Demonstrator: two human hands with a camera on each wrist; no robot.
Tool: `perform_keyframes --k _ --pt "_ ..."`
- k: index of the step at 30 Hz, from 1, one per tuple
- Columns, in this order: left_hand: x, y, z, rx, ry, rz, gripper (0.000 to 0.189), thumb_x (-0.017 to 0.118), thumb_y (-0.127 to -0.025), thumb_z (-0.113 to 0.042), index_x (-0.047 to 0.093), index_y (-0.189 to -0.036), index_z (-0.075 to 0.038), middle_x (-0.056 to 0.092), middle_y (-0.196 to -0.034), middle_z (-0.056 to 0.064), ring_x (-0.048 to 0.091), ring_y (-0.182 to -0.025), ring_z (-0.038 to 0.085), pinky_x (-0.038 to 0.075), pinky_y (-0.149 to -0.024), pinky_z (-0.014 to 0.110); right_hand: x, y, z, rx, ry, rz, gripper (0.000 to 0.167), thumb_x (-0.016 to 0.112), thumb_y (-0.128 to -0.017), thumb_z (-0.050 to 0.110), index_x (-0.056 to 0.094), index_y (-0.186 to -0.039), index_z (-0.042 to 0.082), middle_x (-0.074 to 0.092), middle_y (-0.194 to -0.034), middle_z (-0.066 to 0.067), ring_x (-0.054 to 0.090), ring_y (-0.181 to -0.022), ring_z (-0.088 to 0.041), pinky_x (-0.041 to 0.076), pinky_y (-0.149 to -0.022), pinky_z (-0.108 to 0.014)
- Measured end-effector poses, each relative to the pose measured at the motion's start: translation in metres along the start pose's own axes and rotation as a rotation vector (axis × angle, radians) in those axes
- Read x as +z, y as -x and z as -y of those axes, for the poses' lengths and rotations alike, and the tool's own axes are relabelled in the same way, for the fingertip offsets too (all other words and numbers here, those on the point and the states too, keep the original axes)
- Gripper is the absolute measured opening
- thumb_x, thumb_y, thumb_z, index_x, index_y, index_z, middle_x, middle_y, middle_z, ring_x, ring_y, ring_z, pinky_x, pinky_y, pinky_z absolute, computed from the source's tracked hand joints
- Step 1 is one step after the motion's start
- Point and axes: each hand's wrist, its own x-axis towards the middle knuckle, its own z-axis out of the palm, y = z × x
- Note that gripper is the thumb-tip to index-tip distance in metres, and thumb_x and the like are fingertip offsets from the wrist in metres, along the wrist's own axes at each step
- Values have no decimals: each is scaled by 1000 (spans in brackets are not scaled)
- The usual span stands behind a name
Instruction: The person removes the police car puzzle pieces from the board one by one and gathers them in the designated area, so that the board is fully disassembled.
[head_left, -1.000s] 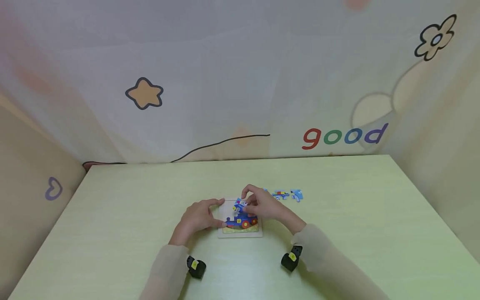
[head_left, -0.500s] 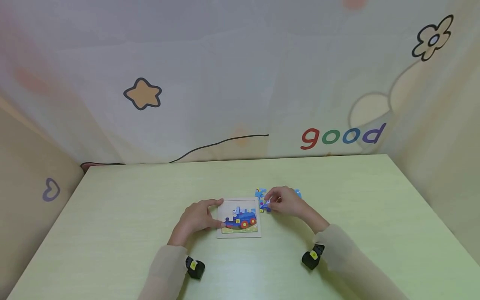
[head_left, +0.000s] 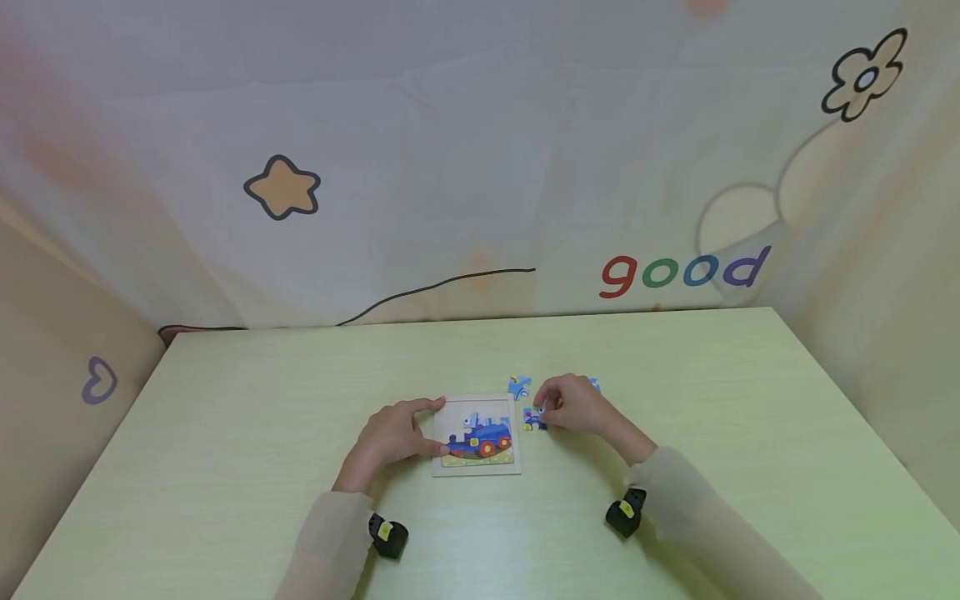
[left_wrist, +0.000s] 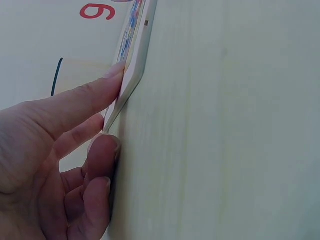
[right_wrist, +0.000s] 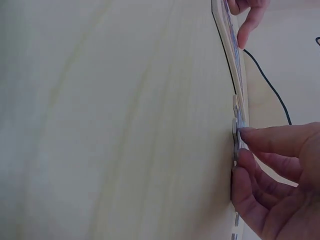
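Observation:
A wooden puzzle board (head_left: 477, 470), partly filled with a blue train picture, lies flat on the table. My left hand (head_left: 393, 433) holds its left side, thumb low on that side and index finger at the top left corner. In the left wrist view the thumb lies on the board's rim (left_wrist: 135, 75) and the other fingers curl beside it. Right of the board, my right hand (head_left: 576, 406) pinches a blue puzzle piece (head_left: 532, 419) between thumb and fingertips, low at the tabletop. The fingers hide part of this piece.
Another light blue puzzle piece (head_left: 519, 387) lies just behind the board's top right corner. Beyond the right hand a further blue piece (head_left: 595, 384) shows, mostly covered. The pale table (head_left: 300, 367) ends at a printed cloth backdrop (head_left: 450, 167).
My right hand has moved right, off the board, carrying the blue piece to the table beside it. Lately the piece has shifted slightly toward me. The left hand keeps its place on the board.

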Motion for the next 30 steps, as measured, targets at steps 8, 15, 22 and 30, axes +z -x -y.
perform_keyframes --k 8,15,22,30 --pt "0 0 0 1 -4 2 70 80 -67 -33 52 -130 -27 52 -64 4 49 -51 16 32 -55 28 0 -2 1 43 18 44 17 75 -72 6 65 -86 4 51 -68 -1 45 -64 -14 38 -59 -25" --pt "0 1 0 2 5 -1 69 80 -67 -32 52 -130 -27 52 -63 4 49 -50 17 32 -55 28 2 -6 3 57 18 42 15 74 -74 7 67 -87 4 52 -69 -1 45 -65 -14 38 -60 -25" --pt "2 0 0 19 -1 2 69 80 -67 -33 52 -130 -26 52 -61 3 48 -50 16 32 -54 28 3 -3 7 36 -6 -3 19 75 -73 7 67 -90 4 54 -73 -1 48 -67 -14 41 -59 -24" --pt "1 0 1 10 -8 -5 69 80 -68 -32 52 -130 -26 53 -62 4 48 -51 16 33 -56 28 19 -9 30 -63 -71 41 20 72 -76 9 67 -94 1 55 -72 0 50 -65 -13 43 -58 -24"
